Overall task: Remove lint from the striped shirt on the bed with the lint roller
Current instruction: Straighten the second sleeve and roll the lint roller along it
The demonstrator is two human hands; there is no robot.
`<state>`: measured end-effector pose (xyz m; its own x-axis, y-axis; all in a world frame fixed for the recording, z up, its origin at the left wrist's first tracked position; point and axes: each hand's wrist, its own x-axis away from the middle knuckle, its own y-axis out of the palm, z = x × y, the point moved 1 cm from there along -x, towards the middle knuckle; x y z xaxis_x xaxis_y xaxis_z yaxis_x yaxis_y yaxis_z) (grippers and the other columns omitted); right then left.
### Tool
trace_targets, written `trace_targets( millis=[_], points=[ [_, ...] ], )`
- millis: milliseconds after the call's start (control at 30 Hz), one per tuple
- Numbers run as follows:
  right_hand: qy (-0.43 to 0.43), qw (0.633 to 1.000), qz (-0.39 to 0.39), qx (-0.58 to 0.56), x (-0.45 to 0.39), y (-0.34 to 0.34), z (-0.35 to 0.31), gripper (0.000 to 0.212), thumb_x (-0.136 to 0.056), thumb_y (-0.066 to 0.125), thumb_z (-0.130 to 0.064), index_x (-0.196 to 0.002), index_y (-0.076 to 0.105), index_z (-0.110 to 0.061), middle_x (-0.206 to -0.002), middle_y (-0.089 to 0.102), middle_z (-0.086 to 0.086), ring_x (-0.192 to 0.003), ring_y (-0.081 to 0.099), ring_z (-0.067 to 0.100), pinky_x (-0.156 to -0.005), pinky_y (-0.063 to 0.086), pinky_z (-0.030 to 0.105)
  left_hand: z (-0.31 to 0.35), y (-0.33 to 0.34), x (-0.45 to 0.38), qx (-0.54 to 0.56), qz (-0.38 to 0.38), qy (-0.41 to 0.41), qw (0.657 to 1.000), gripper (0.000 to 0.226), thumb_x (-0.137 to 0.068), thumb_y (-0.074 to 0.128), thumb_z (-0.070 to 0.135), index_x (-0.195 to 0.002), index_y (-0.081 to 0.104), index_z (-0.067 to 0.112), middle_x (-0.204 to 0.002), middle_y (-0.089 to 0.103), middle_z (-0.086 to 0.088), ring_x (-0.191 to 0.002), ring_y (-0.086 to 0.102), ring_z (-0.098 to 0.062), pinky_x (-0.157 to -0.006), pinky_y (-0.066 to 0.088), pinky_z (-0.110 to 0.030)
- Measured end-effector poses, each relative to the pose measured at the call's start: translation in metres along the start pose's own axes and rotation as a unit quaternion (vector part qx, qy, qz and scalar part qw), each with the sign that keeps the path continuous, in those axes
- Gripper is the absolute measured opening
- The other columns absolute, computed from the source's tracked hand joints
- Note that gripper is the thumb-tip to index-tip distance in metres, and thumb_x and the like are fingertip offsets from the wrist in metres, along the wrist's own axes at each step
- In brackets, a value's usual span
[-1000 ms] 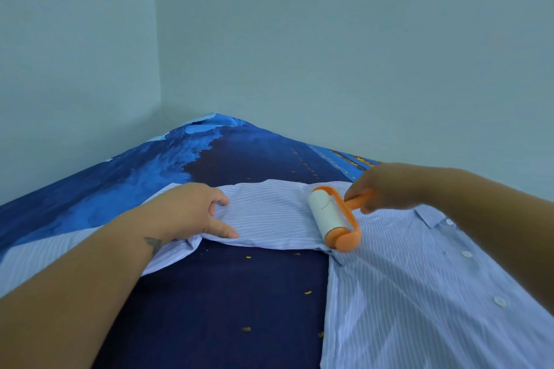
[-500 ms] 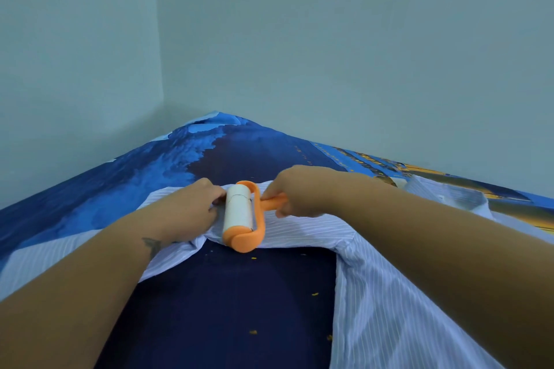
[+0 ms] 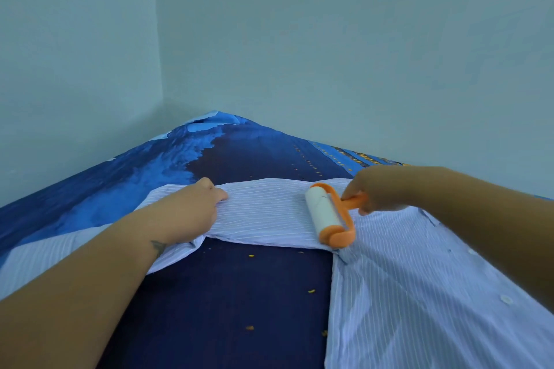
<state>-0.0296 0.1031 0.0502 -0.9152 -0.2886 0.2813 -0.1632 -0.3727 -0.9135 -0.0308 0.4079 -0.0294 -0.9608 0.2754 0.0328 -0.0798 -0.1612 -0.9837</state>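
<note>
On a bed [image 3: 227,302] pushed into the corner of two pale, flat-painted walls [image 3: 329,54], I work a lint roller [image 3: 328,216] over a striped shirt [image 3: 419,293] spread across the cover. My right hand [image 3: 371,189] grips the roller's orange plastic handle, fingers curled round it, while the white cylinder of sticky paper lies on the sleeve [image 3: 263,213] where it joins the body of the shirt. An orange frame curves round the drum and caps its near end. My left hand [image 3: 192,213] presses down on the same sleeve further out, fingers bent onto the cloth — the fabric bunches into small folds beneath the palm.

Thin and smooth, the shirt is pale blue-white cotton with fine darker stripes; its sleeve runs straight across the frame and the body fans out toward the lower right, a white button [image 3: 506,299] showing on the front. The bed cover is slick printed fabric, deep navy in the middle and brighter blue toward the corner, dotted with small yellow flecks [image 3: 251,255].

My right forearm hides the collar area, and the shirt's far sleeve and hem run out of frame — whether the flecks are lint or print I cannot tell.
</note>
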Motion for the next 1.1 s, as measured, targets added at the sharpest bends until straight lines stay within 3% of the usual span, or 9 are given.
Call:
trace_targets(
  millis=[133,267,367,500,667,767,867,967,1100],
  points=[
    [0.036,0.999,-0.018,0.014,0.013,0.010,0.029,0.035,-0.084,0.063,-0.022,-0.116,0.062,-0.037,-0.090,0.057,-0.009,-0.086,0.054,0.015,-0.078,0.043,0.029,-0.001,0.004,-0.001,-0.027,0.008,-0.004,1.000,0.046,-0.095,0.032,0.005,-0.134,0.046,0.025,-0.124,0.042,-0.002,-0.095,0.060,-0.023,-0.082,0.050,-0.035],
    [0.077,0.992,-0.035,0.097,0.030,0.012,0.053,0.030,-0.085,0.059,-0.025,-0.109,0.062,-0.042,-0.092,0.058,-0.015,-0.088,0.056,0.011,-0.072,0.038,0.028,-0.001,0.005,0.000,-0.042,0.025,-0.002,0.999,0.043,-0.089,0.038,0.000,-0.124,0.052,0.020,-0.116,0.043,-0.002,-0.083,0.057,-0.020,-0.072,0.053,-0.034],
    [0.118,0.978,-0.019,0.173,0.043,0.007,0.071,0.023,-0.085,0.052,-0.032,-0.102,0.056,-0.047,-0.095,0.058,-0.023,-0.097,0.054,0.006,-0.084,0.033,0.032,0.002,0.005,0.002,-0.063,0.033,0.005,0.997,0.044,-0.083,0.044,-0.004,-0.119,0.054,0.018,-0.111,0.044,-0.003,-0.077,0.053,-0.019,-0.064,0.050,-0.034],
    [0.128,0.991,0.044,-0.013,0.051,-0.005,0.072,0.020,-0.085,0.061,-0.027,-0.098,0.053,-0.041,-0.092,0.059,-0.013,-0.082,0.054,0.008,-0.071,0.037,0.026,0.007,0.000,0.007,-0.068,0.062,0.005,0.996,0.043,-0.076,0.046,-0.008,-0.109,0.055,0.018,-0.097,0.046,-0.002,-0.071,0.053,-0.019,-0.059,0.047,-0.037],
    [0.051,0.989,0.090,-0.108,0.037,-0.025,0.024,0.024,-0.086,0.062,-0.019,-0.100,0.053,-0.037,-0.083,0.058,-0.010,-0.074,0.052,0.011,-0.065,0.039,0.028,0.014,-0.009,0.021,-0.056,0.109,-0.003,0.993,0.065,-0.072,0.049,-0.011,-0.125,0.044,0.025,-0.111,0.051,0.003,-0.072,0.048,-0.014,-0.052,0.031,-0.026],
    [0.012,0.992,0.095,-0.087,0.019,-0.031,-0.018,0.023,-0.089,0.057,-0.022,-0.105,0.052,-0.037,-0.093,0.059,-0.008,-0.084,0.054,0.016,-0.074,0.044,0.033,0.011,-0.017,0.036,-0.054,0.176,-0.020,0.983,0.051,-0.074,0.053,-0.007,-0.114,0.044,0.022,-0.106,0.047,0.002,-0.087,0.046,-0.018,-0.057,0.032,-0.029],
    [-0.021,0.990,0.127,-0.064,0.000,-0.031,-0.057,0.023,-0.092,0.051,-0.021,-0.109,0.050,-0.037,-0.099,0.060,-0.010,-0.089,0.055,0.017,-0.081,0.043,0.036,-0.004,-0.027,0.054,-0.038,0.243,-0.079,0.966,0.034,-0.079,0.039,-0.006,-0.106,0.041,0.016,-0.097,0.042,-0.002,-0.083,0.040,-0.022,-0.060,0.033,-0.033],
    [-0.038,0.984,0.167,-0.044,-0.017,-0.030,-0.089,0.028,-0.092,0.047,-0.018,-0.112,0.049,-0.038,-0.099,0.058,-0.007,-0.091,0.054,0.019,-0.084,0.032,0.036,-0.031,-0.030,0.071,-0.040,0.234,-0.152,0.959,0.030,-0.085,0.034,-0.004,-0.110,0.043,0.011,-0.097,0.041,-0.006,-0.083,0.037,-0.022,-0.063,0.035,-0.035],
    [-0.028,0.984,0.177,-0.011,-0.032,-0.028,-0.110,0.035,-0.092,0.048,-0.015,-0.116,0.047,-0.040,-0.101,0.057,-0.004,-0.100,0.053,0.023,-0.105,0.022,0.050,-0.066,-0.021,0.090,-0.060,0.158,-0.210,0.963,0.023,-0.091,0.038,0.008,-0.111,0.050,0.009,-0.110,0.046,-0.010,-0.097,0.045,-0.027,-0.071,0.038,-0.037]
  ],
)
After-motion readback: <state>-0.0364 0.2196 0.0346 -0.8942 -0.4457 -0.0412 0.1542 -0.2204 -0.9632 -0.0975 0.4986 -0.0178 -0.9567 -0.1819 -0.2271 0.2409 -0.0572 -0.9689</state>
